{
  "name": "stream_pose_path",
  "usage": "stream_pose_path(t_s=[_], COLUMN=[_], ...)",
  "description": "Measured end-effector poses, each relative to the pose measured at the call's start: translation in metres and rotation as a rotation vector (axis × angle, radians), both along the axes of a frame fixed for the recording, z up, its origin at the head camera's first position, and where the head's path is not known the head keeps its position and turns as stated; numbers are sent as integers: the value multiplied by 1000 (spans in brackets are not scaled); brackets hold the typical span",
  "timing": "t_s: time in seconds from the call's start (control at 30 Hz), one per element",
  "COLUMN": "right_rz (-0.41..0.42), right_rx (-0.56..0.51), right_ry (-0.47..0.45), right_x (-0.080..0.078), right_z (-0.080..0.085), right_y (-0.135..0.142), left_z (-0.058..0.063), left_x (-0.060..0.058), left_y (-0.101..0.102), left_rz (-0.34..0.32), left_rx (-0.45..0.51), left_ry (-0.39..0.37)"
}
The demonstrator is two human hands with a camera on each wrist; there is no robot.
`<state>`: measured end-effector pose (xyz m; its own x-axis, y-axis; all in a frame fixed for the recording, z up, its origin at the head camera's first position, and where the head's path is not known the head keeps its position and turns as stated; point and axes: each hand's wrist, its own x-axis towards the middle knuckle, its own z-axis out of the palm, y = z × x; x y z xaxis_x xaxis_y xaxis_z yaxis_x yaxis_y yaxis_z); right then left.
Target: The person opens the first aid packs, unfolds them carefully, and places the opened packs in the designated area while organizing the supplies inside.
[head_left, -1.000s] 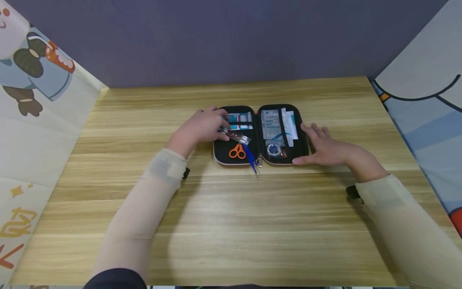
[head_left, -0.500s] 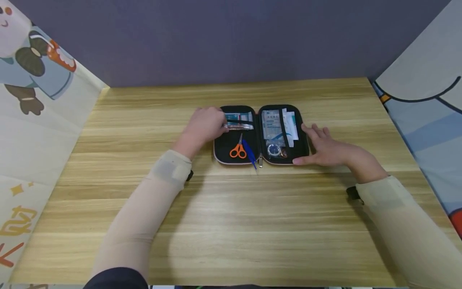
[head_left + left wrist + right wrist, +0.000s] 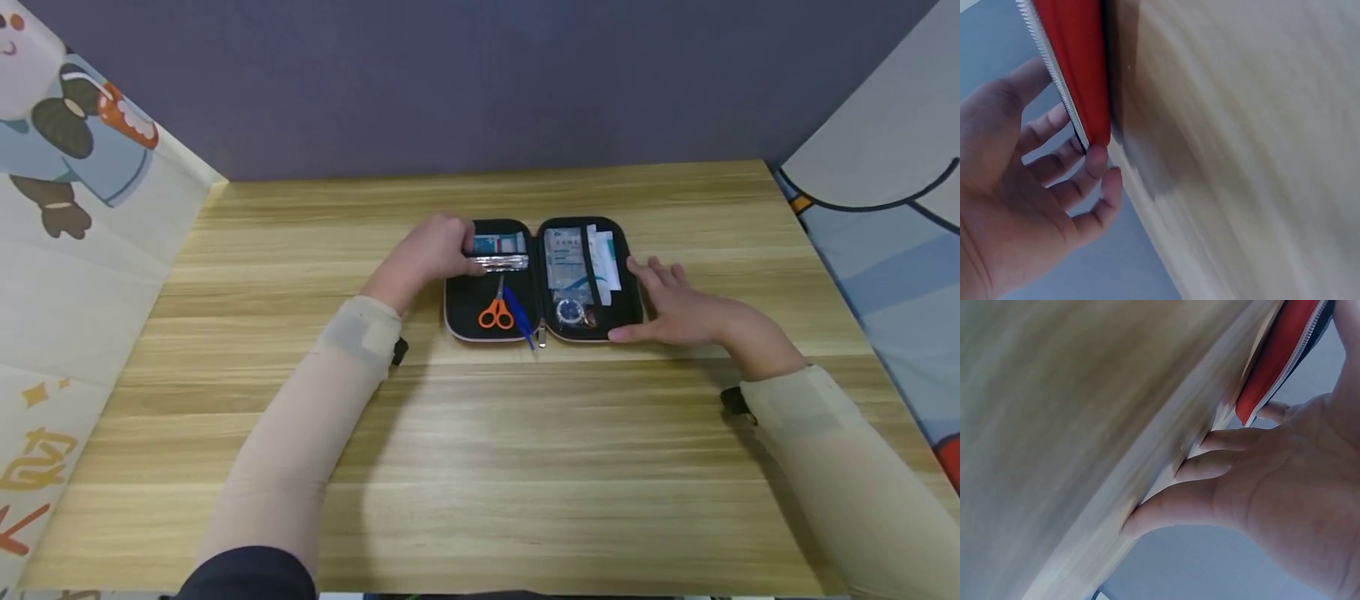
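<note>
An unzipped first-aid case, black inside and red outside, lies spread flat. Over its left half, my left hand has its thumb on the left end of a silver foil packet, which lies along the lower strap. In the left wrist view its other fingers curl at the case's zipped edge; some tips are hidden. Orange-handled scissors and a slim blue pointed tool lie below the packet. Spread around the case's right edge, my right hand touches it with thumb and fingers.
The case's right half holds a clear packet, white strips under a strap and a round blue-and-white item. Blue-white packets sit at the upper left. A dark wall rises behind the wooden table.
The left hand has swung the silver packet from a slant over the scissors up to lie level along the lower strap. The blue tool has shifted slightly. The right hand stays put.
</note>
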<state>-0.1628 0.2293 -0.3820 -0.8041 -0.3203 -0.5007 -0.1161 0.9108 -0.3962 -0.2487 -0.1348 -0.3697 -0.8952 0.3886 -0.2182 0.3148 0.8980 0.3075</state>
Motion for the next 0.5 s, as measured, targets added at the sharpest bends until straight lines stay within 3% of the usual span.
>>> stream_pose_path(t_s=[0.4,0.5], right_rz=[-2,-4], right_rx=[-2,-4], right_ry=[-3,-4], right_x=[0,0], right_z=[-1,-1], right_y=[1,1], left_z=[-6,-7], left_x=[-1,-1], left_y=[4,6], left_rz=[33,2], left_rx=[30,-15], left_ry=[-12,16])
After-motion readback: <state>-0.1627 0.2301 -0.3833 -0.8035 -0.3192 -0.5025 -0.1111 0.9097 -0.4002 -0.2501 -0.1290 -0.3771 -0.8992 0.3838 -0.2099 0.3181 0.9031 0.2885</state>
